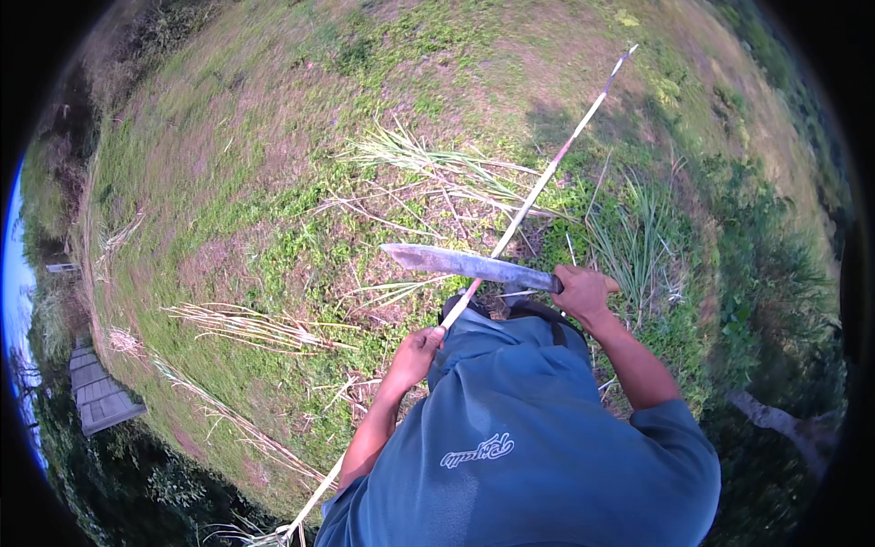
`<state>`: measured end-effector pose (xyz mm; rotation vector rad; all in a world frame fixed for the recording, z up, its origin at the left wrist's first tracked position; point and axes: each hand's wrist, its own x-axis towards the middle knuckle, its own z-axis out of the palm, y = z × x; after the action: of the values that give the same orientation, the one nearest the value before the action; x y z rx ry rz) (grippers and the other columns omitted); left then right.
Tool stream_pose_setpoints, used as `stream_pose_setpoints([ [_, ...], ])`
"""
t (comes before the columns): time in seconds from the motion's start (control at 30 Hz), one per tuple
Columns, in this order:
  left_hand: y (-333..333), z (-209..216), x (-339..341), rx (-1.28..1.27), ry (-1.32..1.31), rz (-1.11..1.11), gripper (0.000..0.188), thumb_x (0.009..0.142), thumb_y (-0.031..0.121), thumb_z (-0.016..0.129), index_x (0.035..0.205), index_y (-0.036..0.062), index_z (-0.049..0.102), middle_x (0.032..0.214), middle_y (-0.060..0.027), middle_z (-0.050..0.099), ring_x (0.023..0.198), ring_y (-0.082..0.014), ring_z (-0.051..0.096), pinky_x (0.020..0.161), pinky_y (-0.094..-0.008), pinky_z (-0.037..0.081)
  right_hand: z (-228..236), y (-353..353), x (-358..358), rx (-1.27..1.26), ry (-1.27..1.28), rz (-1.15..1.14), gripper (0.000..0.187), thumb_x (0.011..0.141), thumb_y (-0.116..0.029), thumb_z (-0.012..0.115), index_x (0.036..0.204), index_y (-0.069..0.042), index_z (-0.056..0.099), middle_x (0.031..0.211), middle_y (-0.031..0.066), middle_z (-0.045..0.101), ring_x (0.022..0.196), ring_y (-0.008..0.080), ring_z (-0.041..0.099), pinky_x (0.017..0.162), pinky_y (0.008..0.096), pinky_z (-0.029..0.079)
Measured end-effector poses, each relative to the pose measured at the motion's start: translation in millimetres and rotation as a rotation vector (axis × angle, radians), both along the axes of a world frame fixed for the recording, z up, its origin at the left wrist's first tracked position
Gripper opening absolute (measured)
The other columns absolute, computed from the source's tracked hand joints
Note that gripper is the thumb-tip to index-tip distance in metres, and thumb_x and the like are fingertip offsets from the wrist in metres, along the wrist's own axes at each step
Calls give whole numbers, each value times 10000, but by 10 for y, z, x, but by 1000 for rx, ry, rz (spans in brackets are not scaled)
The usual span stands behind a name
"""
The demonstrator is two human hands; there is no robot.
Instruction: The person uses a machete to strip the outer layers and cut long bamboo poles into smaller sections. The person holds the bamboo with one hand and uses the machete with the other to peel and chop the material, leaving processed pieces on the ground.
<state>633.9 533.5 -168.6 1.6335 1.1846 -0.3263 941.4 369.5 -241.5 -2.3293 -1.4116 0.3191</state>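
Note:
My left hand [416, 357] is closed round the lower part of a long, thin cane stalk [550, 173], pale with purplish stretches. The stalk slants up and away to the right, its tip far out over the grass. In my right hand [583, 294] is a machete [451, 262], gripped by its light brown handle. Its broad, worn grey blade points left and crosses over the stalk a little beyond my left hand. Whether the edge touches the stalk, I cannot tell.
Cut green leaves [419, 162] lie on the grass ahead. A bundle of stripped stalks [246, 325] rests to the left, with more long stalks [237, 419] nearer my left side. Leafy tufts [638, 237] stand at right. A grey panelled structure [100, 390] is at far left.

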Motion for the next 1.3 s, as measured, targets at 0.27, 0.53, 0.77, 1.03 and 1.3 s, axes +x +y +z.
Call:
stream_pose_setpoints([
  [0.27, 86, 220, 105, -614, -142, 262, 430, 1007, 423, 409, 727, 104, 477, 530, 34, 368, 431, -93, 318, 409, -248, 264, -157, 95, 422, -55, 67, -469, 205, 750, -259, 657, 759, -64, 595, 633, 183, 619, 611, 392, 618, 592, 498, 481],
  [0.53, 118, 262, 289, -427, -148, 259, 446, 1006, 439, 396, 700, 119, 446, 513, 32, 353, 418, -95, 279, 400, -258, 241, 135, 75, -16, 22, -32, 92, 230, 744, -267, 681, 804, -60, 603, 660, 154, 635, 629, 375, 634, 595, 477, 494],
  [0.77, 125, 381, 40, -784, -138, 385, 454, 997, 482, 387, 684, 153, 393, 510, 71, 301, 389, -50, 232, 363, -221, 177, -61, 270, 438, -115, 59, -326, 260, 723, -279, 696, 826, -69, 582, 708, 147, 643, 651, 362, 640, 617, 484, 497],
  [1.03, 221, 192, -10, -1177, -172, 429, 494, 978, 551, 351, 667, 166, 362, 467, 77, 272, 338, -39, 222, 308, -214, 157, 4, 163, -205, 192, -20, 125, 264, 660, -230, 725, 802, -81, 561, 695, 110, 603, 617, 328, 620, 556, 462, 474],
  [1.3, 301, 64, -20, -1211, -254, 385, 534, 958, 605, 353, 659, 163, 360, 460, 82, 249, 337, -45, 207, 312, -215, 177, -90, 199, -107, 113, -19, -82, 225, 732, -248, 706, 799, -79, 573, 713, 118, 628, 637, 338, 629, 572, 459, 485],
])
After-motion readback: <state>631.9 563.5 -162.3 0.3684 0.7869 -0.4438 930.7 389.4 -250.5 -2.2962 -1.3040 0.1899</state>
